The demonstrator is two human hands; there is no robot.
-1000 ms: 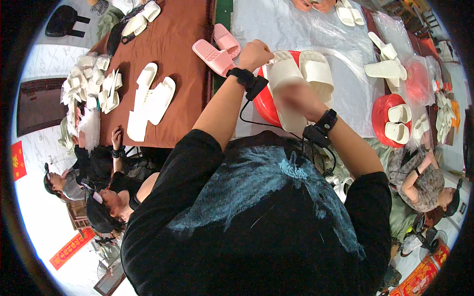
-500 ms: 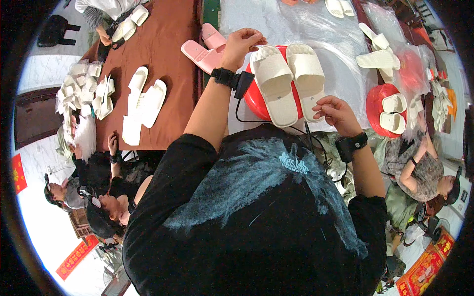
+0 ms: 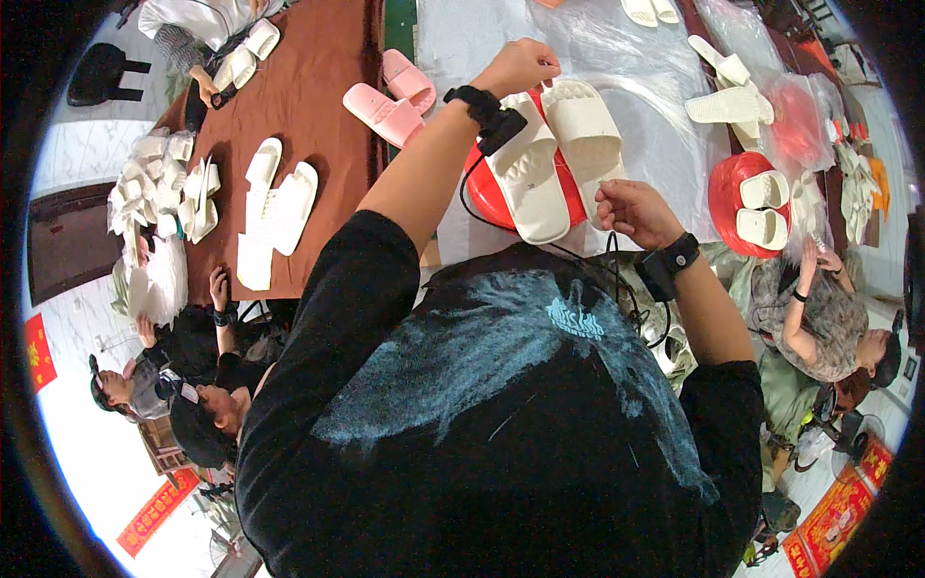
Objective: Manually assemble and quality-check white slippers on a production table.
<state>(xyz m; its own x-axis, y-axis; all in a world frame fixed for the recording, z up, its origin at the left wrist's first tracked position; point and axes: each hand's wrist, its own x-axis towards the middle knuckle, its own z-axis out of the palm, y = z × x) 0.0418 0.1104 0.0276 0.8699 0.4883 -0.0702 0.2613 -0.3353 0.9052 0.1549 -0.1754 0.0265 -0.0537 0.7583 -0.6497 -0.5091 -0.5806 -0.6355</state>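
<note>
Cream foam slide sandals (image 3: 554, 154) on the red round stool (image 3: 487, 193): left hand (image 3: 520, 65) pinching the far-edge straps, right hand (image 3: 636, 210) loosely curled, empty; I'd keep both soles level.

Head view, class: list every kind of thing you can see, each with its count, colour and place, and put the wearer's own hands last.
Cream foam slippers: two, side by side on the red round tray.
Red round tray: one, under that pair, on the clear plastic sheet.
Clear plastic sheet: one, covering the table ahead.
Pink foam slippers: two, on the brown table edge.
Brown table: one, far left.
Second red tray: one, right, holding two cream slippers.
Left hand: at the cream pair's far end.
Right hand: at its near end.
</note>
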